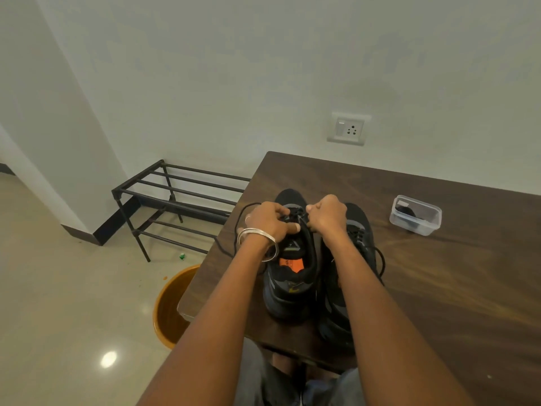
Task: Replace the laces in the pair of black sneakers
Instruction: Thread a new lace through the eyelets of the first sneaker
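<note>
Left hand (pixel 268 221) and right hand (pixel 328 215) pinch the black lace (pixel 238 227) over the left sneaker (pixel 292 276); limp cord, best gripped near its tip.

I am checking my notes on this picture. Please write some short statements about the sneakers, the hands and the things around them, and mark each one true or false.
1. Both hands work at the laces of the left sneaker. True: left hand, right hand.
2. The two sneakers stand on the floor. False: they stand on the wooden table.
3. A clear plastic container sits on the table to the right of the sneakers. True.
4. The shoe rack holds several shoes. False: no shoes show on its bars.
5. An orange bucket stands on the floor. True.
</note>
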The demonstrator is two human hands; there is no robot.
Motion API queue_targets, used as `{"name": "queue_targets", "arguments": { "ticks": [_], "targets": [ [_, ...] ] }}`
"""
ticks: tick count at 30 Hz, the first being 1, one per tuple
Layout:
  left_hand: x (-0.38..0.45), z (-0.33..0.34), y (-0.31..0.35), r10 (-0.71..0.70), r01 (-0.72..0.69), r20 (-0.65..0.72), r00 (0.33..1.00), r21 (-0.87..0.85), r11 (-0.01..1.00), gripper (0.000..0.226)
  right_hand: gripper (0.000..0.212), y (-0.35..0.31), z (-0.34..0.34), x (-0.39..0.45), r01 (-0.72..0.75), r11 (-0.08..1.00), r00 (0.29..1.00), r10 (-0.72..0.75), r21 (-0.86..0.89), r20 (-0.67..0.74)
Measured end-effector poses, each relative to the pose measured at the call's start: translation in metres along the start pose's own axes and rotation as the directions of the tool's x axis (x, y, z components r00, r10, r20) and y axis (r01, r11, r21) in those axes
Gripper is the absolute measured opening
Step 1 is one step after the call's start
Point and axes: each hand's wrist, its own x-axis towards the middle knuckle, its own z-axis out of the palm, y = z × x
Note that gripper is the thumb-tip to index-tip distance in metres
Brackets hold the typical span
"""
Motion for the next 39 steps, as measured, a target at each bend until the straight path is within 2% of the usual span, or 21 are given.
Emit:
{"name": "queue_targets", "arguments": {
  "ticks": [3,7,8,10,11,12,13,15,16,18,20,22,26,29,31,32,33,35,37,38,39],
  "targets": [
    [-0.005,-0.004,-0.003,-0.048,0.049,-0.047,0.998,0.037,0.998,0.029,0.022,-0.005,-0.008,-0.001,-0.009,0.993,1.0,0.011,0.116,-0.019],
    [-0.013,-0.004,-0.002,-0.096,0.097,-0.047,0.994,0.01,0.995,0.027,0.02,-0.03,-0.042,-0.022,0.123,0.913,0.985,-0.065,0.388,-0.159],
    [-0.015,-0.004,-0.002,-0.108,0.109,-0.042,0.993,0.022,0.994,0.033,0.018,-0.037,-0.053,-0.029,0.163,0.839,0.978,-0.068,0.519,-0.197],
    [-0.018,-0.004,-0.003,-0.141,0.145,-0.056,0.988,0.058,0.988,0.051,0.017,-0.051,-0.075,-0.043,0.237,0.588,0.968,-0.072,0.773,-0.242],
    [-0.02,-0.005,-0.004,-0.15,0.154,-0.062,0.987,0.07,0.986,0.055,0.017,-0.056,-0.085,-0.046,0.281,0.483,0.957,-0.072,0.829,-0.282],
    [-0.022,-0.005,-0.005,-0.15,0.154,-0.056,0.987,0.075,0.985,0.055,0.016,-0.057,-0.094,-0.048,0.328,0.438,0.941,-0.073,0.837,-0.33],
    [-0.024,-0.006,-0.006,-0.145,0.148,-0.044,0.989,0.07,0.987,0.051,0.015,-0.057,-0.1,-0.049,0.366,0.448,0.926,-0.088,0.816,-0.367],
    [-0.029,-0.008,-0.007,-0.129,0.129,0.006,0.992,0.068,0.989,0.04,0.012,-0.052,-0.102,-0.047,0.382,0.612,0.918,-0.168,0.693,-0.358],
    [-0.032,-0.008,-0.006,-0.122,0.12,0.024,0.992,0.081,0.989,0.038,0.012,-0.047,-0.097,-0.046,0.364,0.738,0.927,-0.227,0.568,-0.299],
    [-0.034,-0.009,-0.006,-0.107,0.101,0.044,0.993,0.119,0.988,0.036,0.017,-0.034,-0.08,-0.041,0.312,0.927,0.95,-0.306,0.207,-0.061],
    [-0.034,-0.008,-0.005,-0.095,0.086,0.051,0.994,0.157,0.984,0.037,0.026,-0.021,-0.059,-0.034,0.307,0.944,0.942,-0.283,-0.122,0.178],
    [-0.032,-0.007,-0.007,-0.09,0.079,0.054,0.994,0.182,0.98,0.039,0.025,-0.011,-0.04,-0.027,0.306,0.888,0.934,-0.209,-0.344,0.291],
    [-0.027,-0.003,-0.013,-0.12,0.111,0.039,0.992,0.198,0.974,0.063,0.015,-0.006,-0.028,-0.02,0.229,0.876,0.962,-0.139,-0.424,0.234],
    [-0.025,-0.002,-0.015,-0.141,0.128,0.057,0.988,0.183,0.975,0.069,0.02,-0.013,-0.037,-0.019,0.163,0.962,0.975,-0.123,-0.219,0.184],
    [-0.022,-0.001,-0.018,-0.162,0.151,0.057,0.985,0.169,0.974,0.071,0.017,-0.025,-0.049,-0.027,0.079,0.993,0.989,-0.088,0.083,0.121],
    [-0.022,-0.002,-0.017,-0.171,0.16,0.058,0.984,0.163,0.974,0.073,0.016,-0.031,-0.056,-0.03,0.035,0.96,0.994,-0.063,0.277,0.091],
    [-0.022,-0.001,-0.017,-0.173,0.162,0.06,0.983,0.155,0.975,0.077,0.018,-0.037,-0.064,-0.034,0.008,0.876,0.997,-0.047,0.482,0.068],
    [-0.02,0.001,-0.019,-0.176,0.168,0.05,0.983,0.141,0.976,0.089,0.02,-0.048,-0.081,-0.041,0.002,0.585,0.998,-0.047,0.811,0.032],
    [-0.018,0.001,-0.02,-0.187,0.181,0.034,0.982,0.127,0.975,0.096,0.018,-0.051,-0.092,-0.045,0.026,0.368,0.999,-0.032,0.929,-0.015],
    [-0.021,0.0,-0.018,-0.194,0.189,0.028,0.981,0.12,0.975,0.095,0.017,-0.051,-0.094,-0.047,0.048,0.358,0.999,-0.023,0.932,-0.042],
    [-0.023,-0.002,-0.017,-0.196,0.192,0.023,0.98,0.119,0.974,0.093,0.012,-0.049,-0.093,-0.046,0.074,0.427,0.997,-0.029,0.901,-0.068]
  ]
}}
